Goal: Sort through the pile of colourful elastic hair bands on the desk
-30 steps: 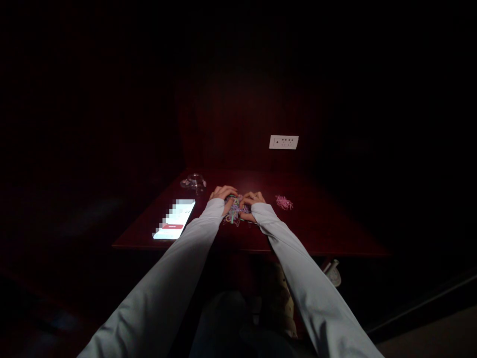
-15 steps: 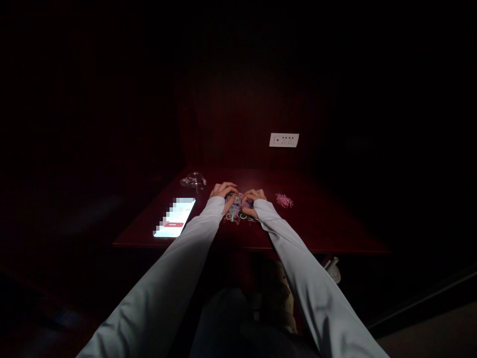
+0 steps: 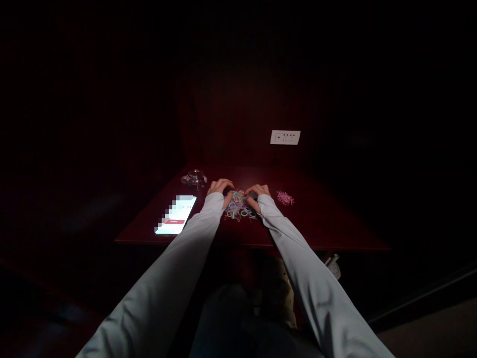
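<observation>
A loose heap of small multicoloured rubber bands (image 3: 236, 206) lies on the dark red table, between my two hands. My left hand (image 3: 220, 188) curves round the heap's left side, its thumb apart from the bent fingers and nothing seen in it. On the other side, my right hand (image 3: 258, 193) arches at the heap's right edge, with a gap between thumb and fingers. Right of that hand is a smaller pile of pink rubber bands (image 3: 285, 198). Both hands rest low, close to the tabletop.
To the left lies a lit phone (image 3: 177, 216), partly pixelated. Behind it stands a clear, see-through container (image 3: 196, 177). A white power socket (image 3: 285, 137) is set in the back panel. The table (image 3: 316, 233) has its front edge near me; surroundings are very dark.
My hands have drawn apart a little, outward from the multicoloured heap, so more of the bands shows. The pink pile looks the same.
</observation>
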Demonstrator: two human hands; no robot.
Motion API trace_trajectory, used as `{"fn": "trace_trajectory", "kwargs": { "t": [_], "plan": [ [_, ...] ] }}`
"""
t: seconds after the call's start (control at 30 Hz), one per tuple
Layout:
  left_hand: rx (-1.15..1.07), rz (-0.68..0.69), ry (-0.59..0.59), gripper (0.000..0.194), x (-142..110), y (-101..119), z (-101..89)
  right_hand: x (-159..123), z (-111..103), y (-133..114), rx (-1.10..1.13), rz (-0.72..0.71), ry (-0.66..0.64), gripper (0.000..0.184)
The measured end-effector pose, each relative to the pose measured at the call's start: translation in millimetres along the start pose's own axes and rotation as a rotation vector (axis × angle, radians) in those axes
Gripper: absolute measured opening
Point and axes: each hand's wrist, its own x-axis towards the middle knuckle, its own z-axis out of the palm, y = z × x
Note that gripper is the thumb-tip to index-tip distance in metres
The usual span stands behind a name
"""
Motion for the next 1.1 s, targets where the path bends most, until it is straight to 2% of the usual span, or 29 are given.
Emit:
{"fn": "trace_trajectory", "kwargs": {
  "t": [0.13, 0.27, 0.43, 0.67, 0.87, 1.1],
  "plan": [
    [-0.009, -0.043, -0.002, 0.019, 0.7, -1.5, -0.6, -3.1, -3.4, -5.9, 0.027, -0.080, -0.064, 0.022],
    [-0.020, -0.068, -0.020, 0.020, 1.0, -3.2, 1.6, -7.4, -4.8, -14.5, 0.023, -0.086, -0.117, 0.032],
    [-0.023, -0.079, -0.029, 0.021, 1.2, -5.7, 4.9, -8.6, -3.2, -15.8, -0.021, -0.089, -0.158, 0.030],
    [-0.024, -0.088, -0.008, 0.022, 2.9, -5.0, 2.8, -6.8, -2.9, -9.7, -0.032, -0.078, -0.102, 0.029],
    [-0.076, -0.116, 0.058, 0.018, 5.5, -1.0, 2.1, -3.5, 1.8, -2.9, -0.011, -0.083, 0.012, 0.026],
    [-0.457, -0.181, 0.144, 0.050, 9.5, -7.0, 9.7, -0.8, 5.9, 6.1, 0.004, -0.027, 0.140, 0.027]
  ]
}}
